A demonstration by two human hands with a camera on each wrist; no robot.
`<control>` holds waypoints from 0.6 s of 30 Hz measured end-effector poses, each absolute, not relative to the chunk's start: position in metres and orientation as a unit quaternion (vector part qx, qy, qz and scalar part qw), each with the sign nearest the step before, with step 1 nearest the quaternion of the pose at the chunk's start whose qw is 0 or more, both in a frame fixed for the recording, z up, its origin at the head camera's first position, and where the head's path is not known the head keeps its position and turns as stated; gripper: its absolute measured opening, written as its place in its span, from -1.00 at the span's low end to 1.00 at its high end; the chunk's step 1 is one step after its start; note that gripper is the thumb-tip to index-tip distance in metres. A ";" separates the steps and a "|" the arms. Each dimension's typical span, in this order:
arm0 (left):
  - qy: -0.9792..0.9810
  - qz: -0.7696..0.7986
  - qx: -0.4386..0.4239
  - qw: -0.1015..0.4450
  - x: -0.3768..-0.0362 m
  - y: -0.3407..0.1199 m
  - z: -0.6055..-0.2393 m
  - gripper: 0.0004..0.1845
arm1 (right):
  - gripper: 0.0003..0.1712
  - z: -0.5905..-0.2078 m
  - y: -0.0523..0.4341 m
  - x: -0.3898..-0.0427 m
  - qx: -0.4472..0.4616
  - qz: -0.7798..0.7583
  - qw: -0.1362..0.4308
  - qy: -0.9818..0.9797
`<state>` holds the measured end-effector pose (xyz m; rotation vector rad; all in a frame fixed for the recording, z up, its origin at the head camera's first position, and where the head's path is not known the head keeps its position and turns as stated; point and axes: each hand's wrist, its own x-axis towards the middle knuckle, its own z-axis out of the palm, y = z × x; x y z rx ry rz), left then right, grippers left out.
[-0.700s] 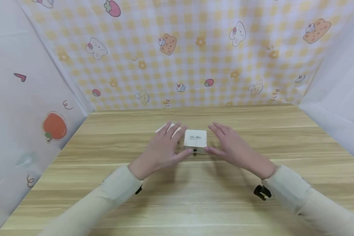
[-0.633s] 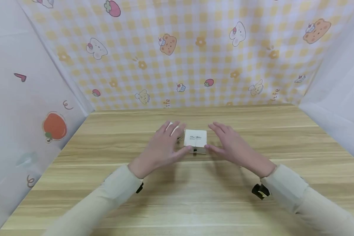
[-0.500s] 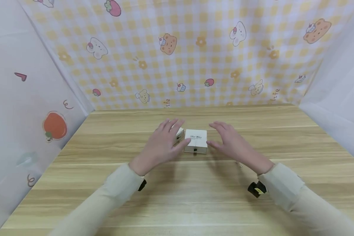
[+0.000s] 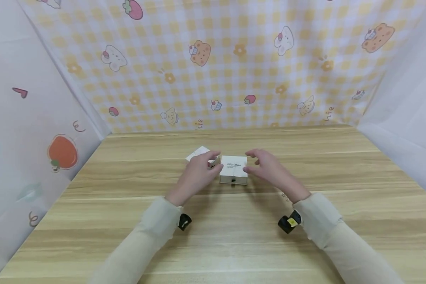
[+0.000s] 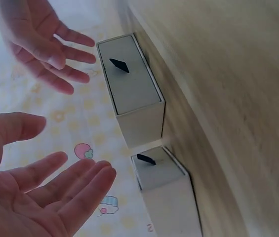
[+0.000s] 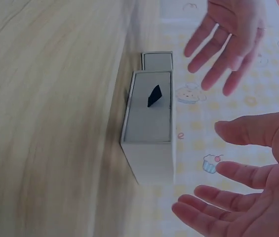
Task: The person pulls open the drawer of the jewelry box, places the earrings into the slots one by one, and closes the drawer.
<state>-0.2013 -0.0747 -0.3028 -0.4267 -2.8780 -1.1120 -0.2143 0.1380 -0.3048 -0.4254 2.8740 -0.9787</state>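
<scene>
A small white box (image 4: 233, 170) with dark print on its lid and a black pull tab (image 4: 233, 181) on its front lies on the wooden table (image 4: 234, 236). My left hand (image 4: 198, 171) hovers at its left side and my right hand (image 4: 266, 167) at its right, both with fingers spread and holding nothing. In the left wrist view the box (image 5: 129, 84) stands apart from my left hand (image 5: 45, 192). The right wrist view shows a gap between the box (image 6: 149, 123) and my right hand (image 6: 248, 187). A second white box (image 4: 200, 154) lies just behind my left hand.
A checked curtain with cartoon animals (image 4: 216, 67) closes off the back of the table, and pale sheets (image 4: 28, 130) wall in both sides. Bare wood stretches in front of the boxes and out to either side.
Both hands have drawn inward and now flank the box closely, fingers slightly more curved. The boxes have not moved.
</scene>
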 end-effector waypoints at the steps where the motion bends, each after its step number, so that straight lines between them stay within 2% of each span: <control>1: -0.923 -0.364 -0.128 0.012 -0.203 -0.074 -0.304 -0.54 | -0.40 -0.307 0.137 -0.215 -0.133 -0.324 0.044 0.936; 5: -0.918 -0.384 -0.101 -0.001 -0.209 -0.073 -0.311 -0.56 | -0.43 -0.315 0.134 -0.219 -0.119 -0.346 0.057 0.929; 18: -0.929 -0.347 -0.120 -0.043 -0.219 -0.067 -0.329 -0.56 | -0.45 -0.330 0.130 -0.216 -0.122 -0.375 0.066 0.917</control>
